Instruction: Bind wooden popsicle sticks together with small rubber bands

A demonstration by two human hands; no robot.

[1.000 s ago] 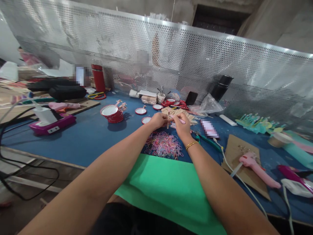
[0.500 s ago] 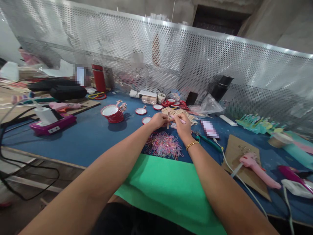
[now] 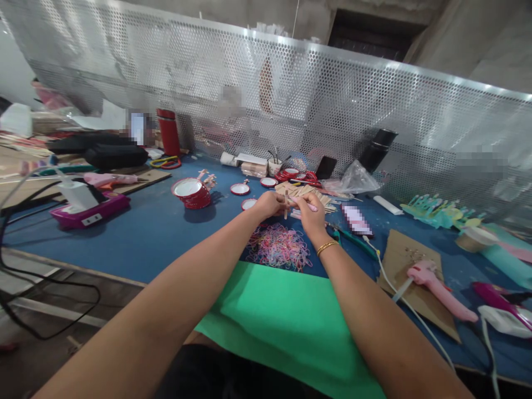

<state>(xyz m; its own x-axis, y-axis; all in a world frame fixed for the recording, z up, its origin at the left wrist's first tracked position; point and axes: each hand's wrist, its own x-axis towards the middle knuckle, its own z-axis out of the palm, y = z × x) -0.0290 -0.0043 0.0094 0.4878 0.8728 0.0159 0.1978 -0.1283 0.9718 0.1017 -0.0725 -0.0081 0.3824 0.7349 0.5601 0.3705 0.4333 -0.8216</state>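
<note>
My left hand (image 3: 271, 205) pinches a small flat wooden stick (image 3: 286, 211), which stands roughly upright between my two hands. In my right hand (image 3: 311, 215), closed fingers hold a slim pink pen-like tool (image 3: 311, 207), its front end close to the stick. The exact contact between tool and stick is too small to make out. Below both hands lies a pile of colourful small rubber bands (image 3: 279, 247). Loose wooden sticks (image 3: 297, 192) are spread just behind my hands. A round white disc with a red rim (image 3: 248, 204) is partly hidden by my left hand.
To the left stands a stack of red-rimmed discs (image 3: 192, 194). Teal-handled pliers (image 3: 357, 244) and a phone (image 3: 356, 219) lie right of my hands. Farther right, a pink glue gun (image 3: 440, 291) rests on cardboard (image 3: 393, 257). A green sheet (image 3: 286, 302) covers the front edge.
</note>
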